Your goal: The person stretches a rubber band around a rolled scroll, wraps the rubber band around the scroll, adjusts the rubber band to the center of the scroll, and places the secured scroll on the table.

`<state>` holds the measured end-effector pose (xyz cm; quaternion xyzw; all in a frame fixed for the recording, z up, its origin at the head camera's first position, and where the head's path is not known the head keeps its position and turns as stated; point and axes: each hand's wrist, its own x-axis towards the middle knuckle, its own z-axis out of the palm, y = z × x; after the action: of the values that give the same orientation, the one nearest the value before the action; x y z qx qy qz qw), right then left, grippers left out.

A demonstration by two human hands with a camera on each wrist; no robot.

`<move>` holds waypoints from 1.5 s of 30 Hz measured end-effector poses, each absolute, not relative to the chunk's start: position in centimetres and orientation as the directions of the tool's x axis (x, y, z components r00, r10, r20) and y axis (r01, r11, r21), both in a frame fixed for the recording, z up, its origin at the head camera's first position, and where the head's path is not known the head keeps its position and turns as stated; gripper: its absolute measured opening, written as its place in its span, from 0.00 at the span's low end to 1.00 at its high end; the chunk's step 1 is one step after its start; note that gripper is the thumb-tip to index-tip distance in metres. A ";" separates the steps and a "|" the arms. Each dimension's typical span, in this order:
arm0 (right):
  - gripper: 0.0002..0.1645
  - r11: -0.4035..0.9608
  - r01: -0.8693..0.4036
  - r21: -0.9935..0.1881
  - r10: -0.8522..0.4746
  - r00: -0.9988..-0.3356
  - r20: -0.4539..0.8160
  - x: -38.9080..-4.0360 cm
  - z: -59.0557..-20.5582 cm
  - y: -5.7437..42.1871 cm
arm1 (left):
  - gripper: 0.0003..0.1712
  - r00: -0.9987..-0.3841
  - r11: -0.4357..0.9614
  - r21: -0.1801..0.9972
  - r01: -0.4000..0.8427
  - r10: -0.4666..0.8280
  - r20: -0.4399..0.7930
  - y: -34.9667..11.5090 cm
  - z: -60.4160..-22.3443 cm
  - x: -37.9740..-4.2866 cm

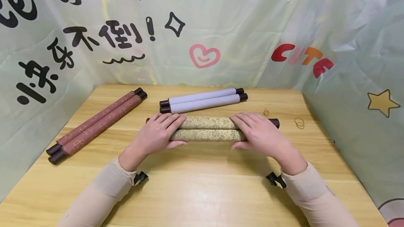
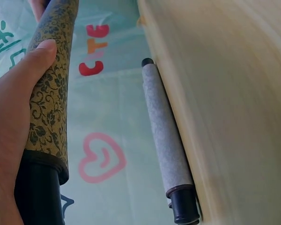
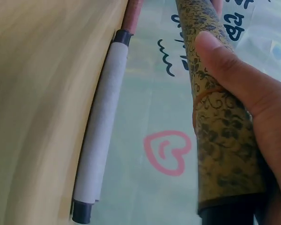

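A yellow scroll [image 1: 208,135] with a dark floral pattern, rolled from both ends into two parallel rolls, lies crosswise between the hands. Its black end knobs [image 2: 40,192] show in the wrist views. My left hand [image 1: 159,130] grips the left part, fingers over the top and thumb along the near side. On the right part, my right hand [image 1: 257,132] holds it the same way. In the right wrist view a thin brown rubber band [image 3: 207,93] circles one roll near the right thumb. The scroll appears raised off the tabletop.
Behind the yellow scroll lies a pale lavender double-rolled scroll [image 1: 205,100]. A dark red patterned one [image 1: 102,125] slants across the left side of the wooden table [image 1: 202,188]. Loose rubber bands [image 1: 299,123] lie at the right. Printed cloth [image 1: 240,27] hangs around the table.
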<state>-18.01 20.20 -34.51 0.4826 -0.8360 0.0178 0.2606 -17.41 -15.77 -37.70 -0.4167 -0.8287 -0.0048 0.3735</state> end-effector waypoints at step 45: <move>0.60 0.623 -0.755 0.205 -0.756 -0.516 0.402 -17.2 -33.8 19.9 | 0.46 -0.371 0.659 -0.300 0.690 0.678 0.635 -15.6 -37.7 -17.4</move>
<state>-17.21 19.93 -33.85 0.4339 -0.8705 -0.0019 0.2320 -17.37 -15.60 -37.66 -0.4129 -0.8279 -0.0078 0.3795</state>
